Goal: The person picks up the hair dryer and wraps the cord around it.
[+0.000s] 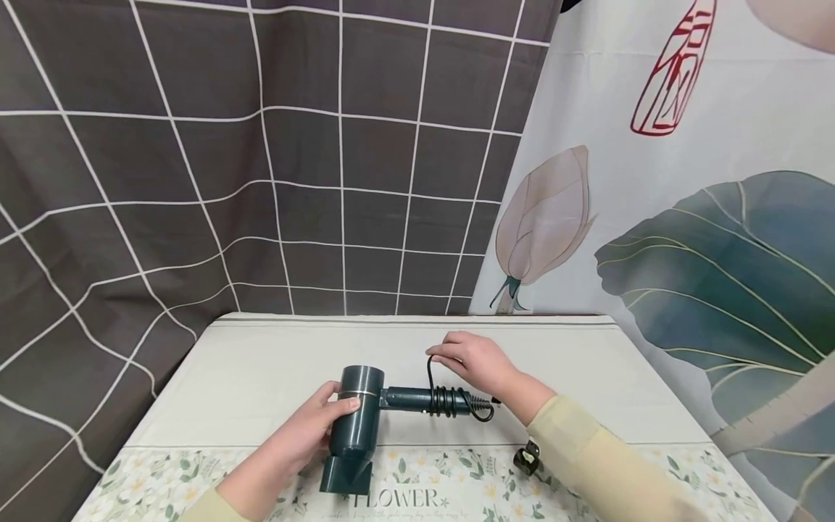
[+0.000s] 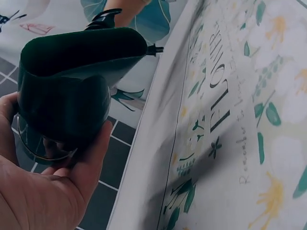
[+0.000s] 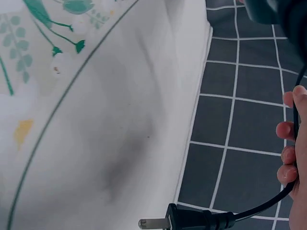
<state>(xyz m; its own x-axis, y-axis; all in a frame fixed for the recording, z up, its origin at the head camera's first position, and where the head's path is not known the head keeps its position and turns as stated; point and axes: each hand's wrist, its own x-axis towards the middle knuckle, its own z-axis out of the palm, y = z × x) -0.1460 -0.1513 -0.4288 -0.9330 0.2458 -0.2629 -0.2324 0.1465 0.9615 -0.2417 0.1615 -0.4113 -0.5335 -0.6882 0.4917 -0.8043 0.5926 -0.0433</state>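
Observation:
A dark green hair dryer [image 1: 355, 428] is held above the table, its handle [image 1: 407, 399] pointing right. My left hand [image 1: 316, 424] grips its barrel, thumb across the front. In the left wrist view, the flat nozzle [image 2: 62, 91] faces the camera. Several turns of black cord [image 1: 446, 401] wrap the handle. Above the handle my right hand [image 1: 481, 362] pinches a raised length of that cord. The right wrist view shows the cord [image 3: 261, 208] running along the fingers down to a two-prong plug [image 3: 192, 219], which hangs free.
A white cloth with a floral printed border covers the table [image 1: 261, 362]. Behind it hangs a dark grid-patterned curtain [image 1: 300, 152], with a white lotus-print curtain [image 1: 554, 94] at the right. A small black device [image 1: 527, 458] sits by the right sleeve.

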